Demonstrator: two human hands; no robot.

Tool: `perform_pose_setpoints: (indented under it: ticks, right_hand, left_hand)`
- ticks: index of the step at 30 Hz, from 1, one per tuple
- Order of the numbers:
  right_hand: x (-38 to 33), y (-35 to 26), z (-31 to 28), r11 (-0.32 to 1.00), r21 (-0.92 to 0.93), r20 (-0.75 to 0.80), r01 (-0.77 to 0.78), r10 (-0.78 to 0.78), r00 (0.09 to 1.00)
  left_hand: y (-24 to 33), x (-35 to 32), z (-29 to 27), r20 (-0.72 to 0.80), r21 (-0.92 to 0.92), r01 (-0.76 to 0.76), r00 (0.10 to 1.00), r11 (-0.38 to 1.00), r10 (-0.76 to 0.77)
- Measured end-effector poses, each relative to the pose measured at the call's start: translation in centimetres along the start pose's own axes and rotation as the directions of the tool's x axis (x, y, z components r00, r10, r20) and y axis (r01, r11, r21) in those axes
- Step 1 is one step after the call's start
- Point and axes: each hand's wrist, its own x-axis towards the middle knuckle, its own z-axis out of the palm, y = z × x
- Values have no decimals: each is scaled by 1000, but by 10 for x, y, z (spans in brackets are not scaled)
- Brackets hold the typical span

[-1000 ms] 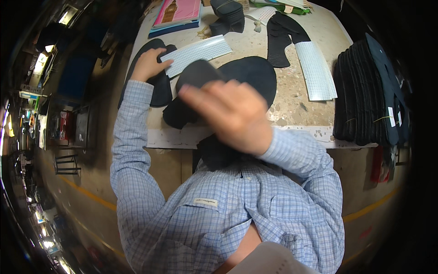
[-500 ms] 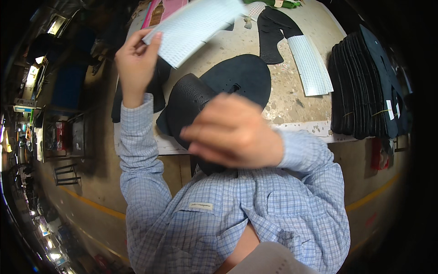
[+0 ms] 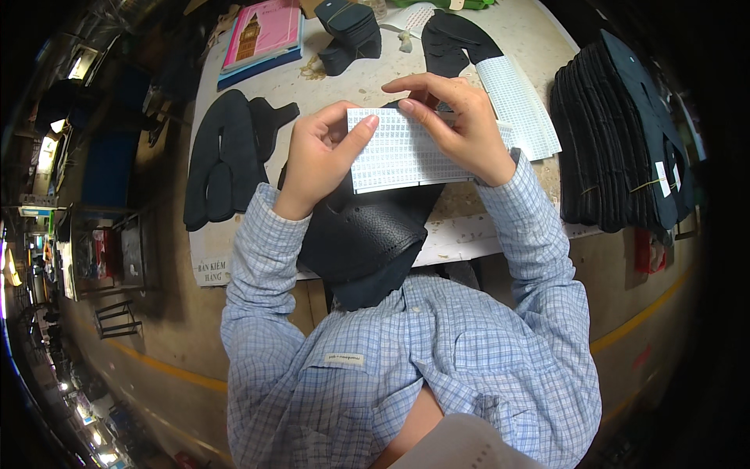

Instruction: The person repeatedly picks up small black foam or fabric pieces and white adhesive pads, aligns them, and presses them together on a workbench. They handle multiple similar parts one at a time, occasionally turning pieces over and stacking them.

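My left hand (image 3: 324,156) pinches the left end of a white sheet of small printed labels (image 3: 402,160), thumb in front and fingers behind. My right hand (image 3: 469,125) is at the sheet's upper edge, its thumb on that edge and its index finger stretched out above; part of the sheet is hidden behind this hand. Under the sheet, a black leather-like cut piece (image 3: 367,234) with a grained band hangs over the table's near edge towards my lap. Another label sheet (image 3: 519,109) lies on the table at the right.
Stacked black cut pieces (image 3: 617,141), tied with bands, stand at the right edge. More black pieces (image 3: 226,168) lie at the left, others (image 3: 453,43) at the back. Behind are a rolled dark bundle (image 3: 349,35) and a pink-covered book (image 3: 262,35) on the pale table (image 3: 332,94).
My left hand has brought the label sheet down and right, to in front of me. My right hand has risen from the black piece to the sheet. The black piece now hangs lower.
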Motion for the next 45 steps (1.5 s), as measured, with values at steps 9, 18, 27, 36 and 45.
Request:
perform_pose_setpoints:
  ticks: [9, 18, 27, 36, 45]
  right_hand:
    - [-7, 4, 10, 953, -262, -116, 152, -188, 975]
    - [-11, 3, 14, 957, -255, -130, 142, -179, 975]
    - [-13, -2, 22, 969, -167, -189, 179, -210, 959]
    - [-15, -11, 28, 987, -40, -218, 158, -163, 962]
    - [-17, -15, 29, 983, -64, -212, 172, -182, 960]
  left_hand:
    - [-4, -6, 5, -71, 85, -47, 996, 995, 53]
    - [-4, -8, 5, -75, 92, -40, 996, 995, 47]
    - [-7, -8, 8, -56, 47, -26, 998, 999, 29]
    - [-14, -8, 7, -72, 111, -19, 997, 994, 27]
    - [-18, -8, 6, -93, 127, 0, 996, 992, 12]
